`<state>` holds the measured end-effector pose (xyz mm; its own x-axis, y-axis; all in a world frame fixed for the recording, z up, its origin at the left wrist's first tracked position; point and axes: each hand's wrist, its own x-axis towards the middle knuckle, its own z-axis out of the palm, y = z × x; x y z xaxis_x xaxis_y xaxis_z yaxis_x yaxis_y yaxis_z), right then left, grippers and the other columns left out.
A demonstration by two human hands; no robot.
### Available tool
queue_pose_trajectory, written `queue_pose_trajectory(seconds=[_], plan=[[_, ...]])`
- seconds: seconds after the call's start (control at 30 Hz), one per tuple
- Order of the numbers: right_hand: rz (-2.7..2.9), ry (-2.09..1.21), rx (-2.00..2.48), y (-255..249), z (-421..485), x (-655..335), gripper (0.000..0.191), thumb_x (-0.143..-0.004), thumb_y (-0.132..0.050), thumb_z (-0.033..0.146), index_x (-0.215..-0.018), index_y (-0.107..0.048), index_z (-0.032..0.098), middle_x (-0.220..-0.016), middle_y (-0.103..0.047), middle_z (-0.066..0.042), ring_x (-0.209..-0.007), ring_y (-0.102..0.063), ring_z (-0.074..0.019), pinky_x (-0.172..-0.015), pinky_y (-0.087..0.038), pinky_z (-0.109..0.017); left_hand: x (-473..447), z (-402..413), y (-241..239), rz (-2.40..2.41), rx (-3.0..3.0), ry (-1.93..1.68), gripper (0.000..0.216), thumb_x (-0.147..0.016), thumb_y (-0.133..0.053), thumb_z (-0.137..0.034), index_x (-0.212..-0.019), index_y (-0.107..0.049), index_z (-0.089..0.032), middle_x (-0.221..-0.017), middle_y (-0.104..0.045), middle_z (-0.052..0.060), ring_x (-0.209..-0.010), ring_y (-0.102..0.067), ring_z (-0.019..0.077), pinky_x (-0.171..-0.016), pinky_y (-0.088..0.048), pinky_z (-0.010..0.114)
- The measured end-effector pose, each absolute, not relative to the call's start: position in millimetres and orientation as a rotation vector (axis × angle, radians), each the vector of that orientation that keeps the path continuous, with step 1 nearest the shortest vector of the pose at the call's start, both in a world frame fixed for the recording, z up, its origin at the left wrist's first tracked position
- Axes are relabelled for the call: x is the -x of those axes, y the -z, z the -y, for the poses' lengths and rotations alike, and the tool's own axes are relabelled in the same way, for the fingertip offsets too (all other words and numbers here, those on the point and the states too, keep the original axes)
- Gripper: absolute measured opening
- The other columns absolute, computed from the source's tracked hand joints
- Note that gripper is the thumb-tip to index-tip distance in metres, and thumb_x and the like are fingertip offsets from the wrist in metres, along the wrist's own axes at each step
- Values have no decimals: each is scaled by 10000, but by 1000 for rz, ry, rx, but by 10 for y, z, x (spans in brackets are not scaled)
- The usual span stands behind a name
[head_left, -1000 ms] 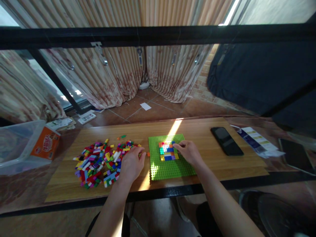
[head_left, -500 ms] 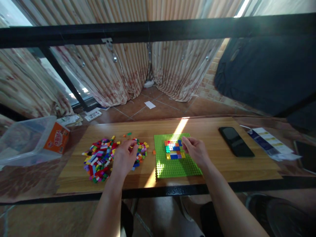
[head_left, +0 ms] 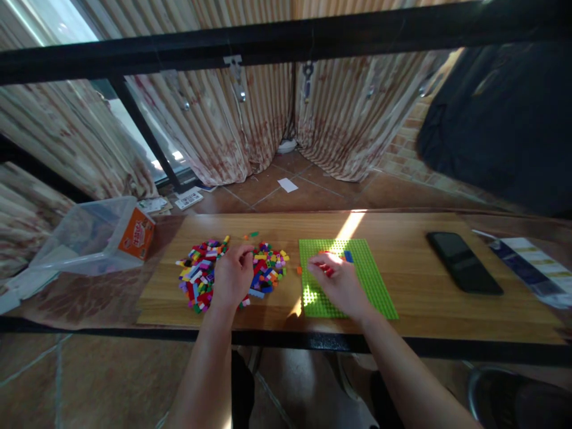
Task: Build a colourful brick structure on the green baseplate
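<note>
My left hand [head_left: 233,275] hovers at the middle of a heap of small toy building bricks [head_left: 201,274], its fingers curled and thumb drawn in; anything between the fingertips is hidden. My right hand [head_left: 342,285] reaches over the green studded baseplate [head_left: 375,292], thumb and fingers slightly apart with no held brick visible. Red bricks [head_left: 328,270] show through the gap between those fingers. A blue brick [head_left: 348,256] on the plate peeks out beyond the knuckles. The hand covers most of the bricks built up there.
A loose orange brick [head_left: 299,270] lies left of the baseplate. To the right rests a black phone [head_left: 463,263] on the wooden table [head_left: 411,238]. A clear plastic bin [head_left: 89,238] with an orange label stands left of the table. Printed papers [head_left: 536,268] are at the far right.
My right hand has moved left across the built bricks, now hiding most of them. My left hand stays over the heap. The whole view has shifted, with the table further right.
</note>
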<state>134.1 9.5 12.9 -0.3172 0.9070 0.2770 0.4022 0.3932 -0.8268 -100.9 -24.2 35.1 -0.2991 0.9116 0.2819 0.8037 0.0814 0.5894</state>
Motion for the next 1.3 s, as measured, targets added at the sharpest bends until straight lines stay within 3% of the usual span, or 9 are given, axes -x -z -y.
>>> queue_pose_trajectory(seconds=[0.13,0.3,0.5,0.73,1.0,1.3], plan=[[2035,-784,995,-36,34,-981,165,-872,-590,251,-1006,-686,232,-928,-686,-44,-820,-634,-163,-753,-506,-301,1044,274,-375,-2194,-1721,-1013,280,-850,-466,-200,-990,-707,-171,-986,-732,70,-901,-670,204,-867,-502,320],[2231,-606,993,102,31,-752,154,-833,-640,212,-966,-707,251,-1004,-674,-48,-965,-608,-210,-840,-503,-332,1119,307,-395,-2238,-1648,-1037,271,-847,-480,-206,-976,-711,-148,-952,-733,79,-855,-667,206,-815,-507,321],[2193,-586,1050,212,-86,-755,194,-895,-537,181,-923,-723,231,-945,-669,-51,-904,-618,-186,-822,-509,-299,1210,344,-420,-2222,-1602,-1071,249,-832,-496,-214,-933,-714,-146,-896,-729,76,-790,-656,198,-778,-498,316],[2050,-485,1099,206,-83,-677,179,-897,-540,199,-917,-717,214,-978,-658,-58,-848,-636,-173,-766,-522,-284,1434,438,-422,-2311,-1445,-1188,242,-822,-517,-259,-915,-717,-159,-854,-720,63,-747,-646,188,-735,-492,299],[2228,-528,769,148,202,-404,144,-884,-602,273,-964,-707,217,-1024,-648,-75,-946,-589,-211,-820,-516,-351,1566,522,-489,-2364,-1280,-1263,270,-814,-530,-307,-918,-729,-157,-768,-710,50,-688,-630,183,-662,-471,278],[2371,-524,642,202,309,-324,138,-876,-595,192,-950,-709,218,-1025,-627,-79,-920,-544,-213,-796,-505,-366,1656,560,-468,-2351,-1208,-1338,253,-793,-557,-305,-908,-734,-166,-762,-717,44,-705,-647,181,-650,-468,265]])
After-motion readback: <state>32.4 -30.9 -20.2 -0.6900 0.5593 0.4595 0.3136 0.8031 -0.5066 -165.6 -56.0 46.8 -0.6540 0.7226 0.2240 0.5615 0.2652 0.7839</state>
